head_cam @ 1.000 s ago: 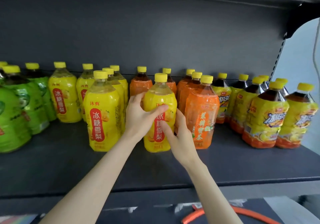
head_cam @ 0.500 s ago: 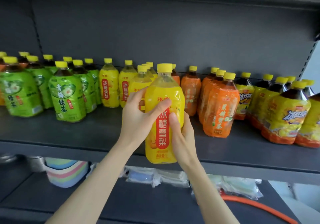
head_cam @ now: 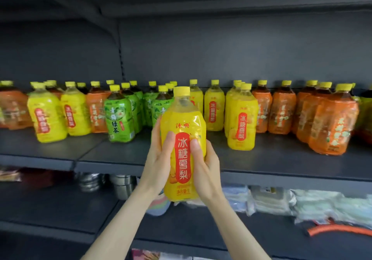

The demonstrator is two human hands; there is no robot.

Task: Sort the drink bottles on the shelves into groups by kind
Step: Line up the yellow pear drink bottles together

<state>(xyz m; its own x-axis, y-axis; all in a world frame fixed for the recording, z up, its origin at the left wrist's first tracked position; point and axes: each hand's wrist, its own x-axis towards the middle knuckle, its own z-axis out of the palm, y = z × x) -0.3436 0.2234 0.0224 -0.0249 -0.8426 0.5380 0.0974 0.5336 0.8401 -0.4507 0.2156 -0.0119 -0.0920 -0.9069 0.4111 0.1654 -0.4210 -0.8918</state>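
I hold one yellow bottle (head_cam: 182, 122) upright in both hands, lifted off the shelf (head_cam: 261, 165) and out in front of its edge, so the bottle's base hangs lower than the shelf board and its yellow cap sits about level with the caps of the rows behind. My left hand (head_cam: 159, 163) wraps the bottle's left side, with the thumb laid on the red label and the other fingers curled round the back, out of my sight. My right hand (head_cam: 205, 169) grips the right side the same way, its thumb on the label's right edge, close to the left thumb but apart from it. On the shelf, just left of the held bottle, stands a cluster of green tea bottles (head_cam: 118, 118). Further left there is a single orange bottle (head_cam: 96, 112), then two yellow bottles (head_cam: 47, 116), with more orange ones blurred at the far left. To the right stands a group of matching yellow bottles (head_cam: 241, 122), and beyond them a block of orange bottles (head_cam: 334, 126). On the lower shelf (head_cam: 60, 205) I see metal pots (head_cam: 120, 185), pale packets (head_cam: 281, 201) and an orange hose (head_cam: 338, 229)
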